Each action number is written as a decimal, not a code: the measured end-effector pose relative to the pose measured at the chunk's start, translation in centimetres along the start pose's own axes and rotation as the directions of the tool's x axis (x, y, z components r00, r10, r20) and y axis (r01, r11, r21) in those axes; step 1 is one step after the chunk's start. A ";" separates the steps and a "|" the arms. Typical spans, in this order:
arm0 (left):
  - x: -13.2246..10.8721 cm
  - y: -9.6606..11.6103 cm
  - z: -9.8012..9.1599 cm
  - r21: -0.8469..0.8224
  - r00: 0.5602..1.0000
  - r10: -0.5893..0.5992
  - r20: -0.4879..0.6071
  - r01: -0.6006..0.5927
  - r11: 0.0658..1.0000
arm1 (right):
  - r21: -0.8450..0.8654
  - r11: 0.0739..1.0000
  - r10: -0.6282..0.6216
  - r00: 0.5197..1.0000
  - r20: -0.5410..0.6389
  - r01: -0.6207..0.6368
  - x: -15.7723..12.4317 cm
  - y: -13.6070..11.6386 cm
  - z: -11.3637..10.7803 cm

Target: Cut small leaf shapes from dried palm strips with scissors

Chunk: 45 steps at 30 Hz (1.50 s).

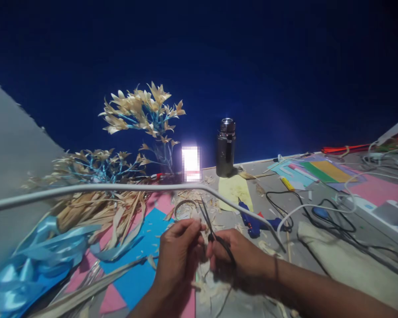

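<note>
My right hand (228, 249) grips a pair of dark-handled scissors (215, 236). The scissor blades point up and slightly left. Beside it, my left hand (182, 240) has its thumb and fingers pinched together; what is between them is too small to make out. A curved tan strip (185, 202) rises just beyond the left fingertips. Pale husk-like scraps (207, 289) lie beneath and around both hands. A blue sheet (142, 251) and pink sheets (185, 304) are under the left forearm.
Pale flowers on blue stems (142, 108) stand behind. A flask (226, 150), a bright blurred screen (191, 163) and a blue glue gun (252, 221) are further back. A white cable (119, 188) crosses the view. Light-blue ribbon (49, 247) and dried husks (112, 212) lie left, black cords (334, 221) right.
</note>
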<state>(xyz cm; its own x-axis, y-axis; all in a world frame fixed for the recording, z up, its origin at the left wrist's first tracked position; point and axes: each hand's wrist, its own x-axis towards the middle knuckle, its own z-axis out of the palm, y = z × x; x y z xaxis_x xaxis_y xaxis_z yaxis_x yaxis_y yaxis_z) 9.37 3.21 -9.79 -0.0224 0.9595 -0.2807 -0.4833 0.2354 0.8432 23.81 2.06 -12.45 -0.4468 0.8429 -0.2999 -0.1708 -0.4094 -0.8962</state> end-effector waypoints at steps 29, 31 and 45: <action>-0.1 0.0 0.4 0.076 0.998 0.065 0.000 -0.065 0.995 | 0.051 0.998 -0.041 0.999 0.028 0.039 0.3 1.8 0.3; -0.1 0.0 0.4 0.077 0.997 0.073 0.002 -0.073 0.994 | 0.062 0.997 -0.046 0.998 0.045 0.043 0.3 1.9 0.3; 0.2 -0.1 0.1 0.085 0.996 0.084 0.020 -0.086 0.993 | 0.071 0.997 -0.002 1.000 0.028 0.000 0.1 1.5 0.6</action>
<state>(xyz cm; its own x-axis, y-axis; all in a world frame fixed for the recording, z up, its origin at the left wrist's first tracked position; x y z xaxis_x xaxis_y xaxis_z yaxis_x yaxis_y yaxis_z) 9.46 3.36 -9.86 -0.0457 0.9789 -0.1994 -0.4031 0.1645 0.9003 22.95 1.32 -13.61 -0.4704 0.8338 -0.2888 -0.2329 -0.4330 -0.8708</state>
